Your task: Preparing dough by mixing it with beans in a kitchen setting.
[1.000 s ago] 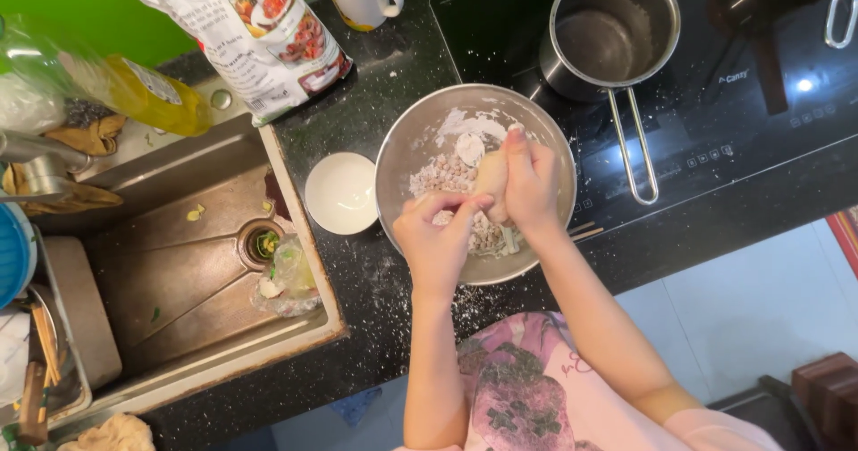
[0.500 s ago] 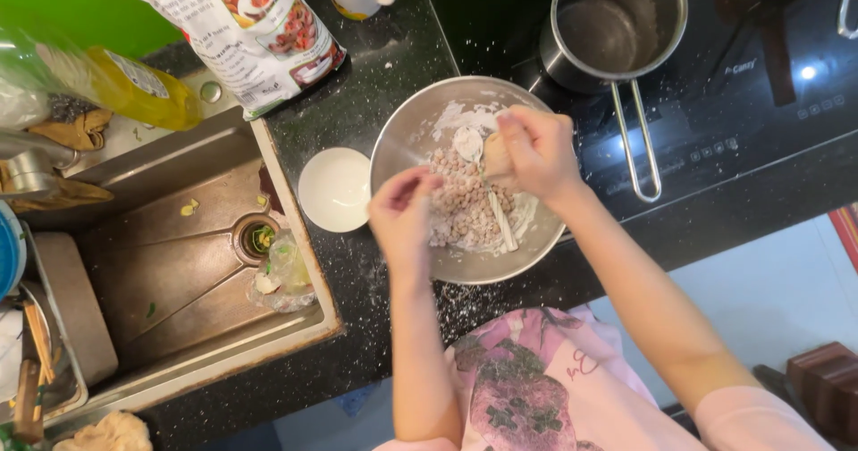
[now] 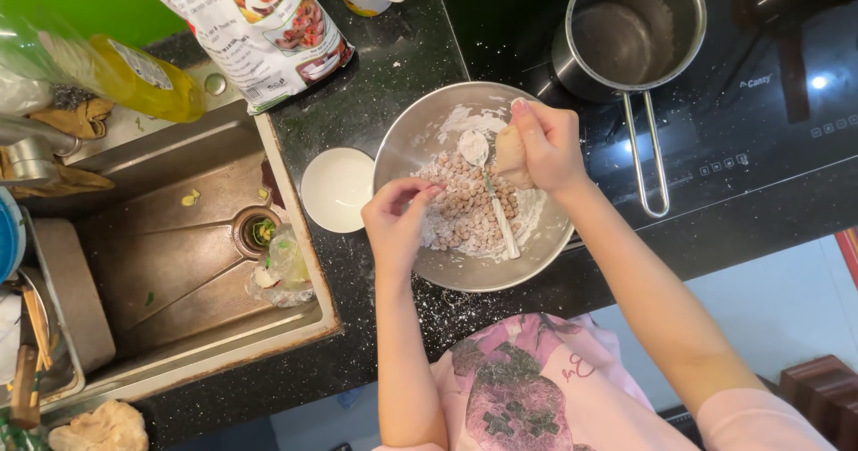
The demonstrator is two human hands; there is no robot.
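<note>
My right hand [image 3: 545, 151] still grips the dough [image 3: 511, 153] over the bowl [image 3: 420, 138]; my left hand [image 3: 399, 219], fingers pinched together, has dropped toward the bowl's near-left rim.

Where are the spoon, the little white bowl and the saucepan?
spoon [image 3: 490, 196]: head view, on its handle.
small white bowl [image 3: 337, 189]: head view, on its inside.
saucepan [image 3: 626, 44]: head view, on its inner wall.

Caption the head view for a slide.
Right hand holds pale dough lump over round steel bowl of small floured balls; left hand drops one.
</note>
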